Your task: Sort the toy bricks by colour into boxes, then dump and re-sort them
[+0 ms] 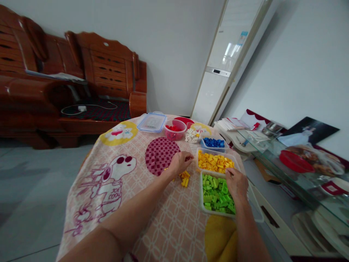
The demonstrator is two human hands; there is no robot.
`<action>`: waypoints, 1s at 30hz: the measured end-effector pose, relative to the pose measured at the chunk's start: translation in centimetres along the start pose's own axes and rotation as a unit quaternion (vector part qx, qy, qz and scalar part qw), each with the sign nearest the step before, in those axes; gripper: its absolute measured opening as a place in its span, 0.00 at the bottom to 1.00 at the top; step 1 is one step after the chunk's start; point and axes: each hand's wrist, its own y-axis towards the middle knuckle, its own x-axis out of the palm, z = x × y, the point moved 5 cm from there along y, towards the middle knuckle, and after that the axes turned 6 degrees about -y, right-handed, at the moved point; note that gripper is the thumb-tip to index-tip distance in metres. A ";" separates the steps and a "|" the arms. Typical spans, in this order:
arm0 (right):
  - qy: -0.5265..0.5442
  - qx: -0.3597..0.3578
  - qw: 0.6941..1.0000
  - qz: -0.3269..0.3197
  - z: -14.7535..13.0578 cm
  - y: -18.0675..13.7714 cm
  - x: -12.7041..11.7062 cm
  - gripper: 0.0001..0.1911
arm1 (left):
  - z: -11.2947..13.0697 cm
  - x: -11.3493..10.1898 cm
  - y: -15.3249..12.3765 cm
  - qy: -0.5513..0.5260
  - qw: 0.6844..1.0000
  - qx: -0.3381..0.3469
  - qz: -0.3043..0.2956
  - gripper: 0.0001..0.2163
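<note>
Right hand (pixel 237 183) may knock yellow bricks (pixel 214 161) into green bricks (pixel 216 193); cannot tell whether it or left hand (pixel 180 162) holds any.

Small yellow plastic building bricks (pixel 214 162), heaped at mixed angles in an open translucent rectangular tub (pixel 235 162), right of the frame's centre, a loose yellow brick cluster (pixel 185 179), below centre, partly hidden at left

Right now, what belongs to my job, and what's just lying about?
Likely in use:
boxed yellow pieces, by your right hand
loose yellow pieces, near your left hand
probably green pieces, blue pieces, red pieces, white pieces

Just lying about:
white charger
red bowl
papers
</note>
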 end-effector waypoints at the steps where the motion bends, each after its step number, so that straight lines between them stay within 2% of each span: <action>1: -0.002 0.000 1.000 -0.002 0.0 0.0 0.0 0.17 | 0.4 0.3 -0.1 -0.012 1.000 0.011 0.001 0.09; 6: -0.011 0.005 1.000 -0.007 -0.2 -0.1 0.0 0.16 | 1.5 1.4 -0.3 -0.079 0.996 0.038 0.002 0.09; 9: -0.016 0.006 1.000 -0.007 -0.3 -0.1 0.0 0.15 | 1.9 1.9 -0.3 -0.150 0.987 0.050 0.001 0.14; 13: -0.019 0.010 1.000 -0.007 -0.2 -0.1 0.0 0.15 | 1.6 1.3 0.0 -0.184 0.982 0.051 0.012 0.17; 18: -0.018 0.005 1.000 -0.011 -0.2 0.0 0.1 0.15 | -1.2 -1.1 0.6 -0.088 0.995 -0.005 0.046 0.14; 21: -0.016 0.001 1.000 -0.012 -0.2 0.0 0.1 0.15 | -2.6 -1.6 0.7 -0.022 0.998 -0.038 0.035 0.12; 26: -0.018 -0.001 1.000 -0.012 -0.1 -0.1 0.2 0.16 | -2.5 -0.3 0.3 0.075 0.995 -0.042 -0.043 0.12; 30: -0.019 0.003 1.000 -0.014 0.0 0.0 0.2 0.16 | -1.9 1.1 -0.3 0.156 0.980 -0.032 -0.120 0.10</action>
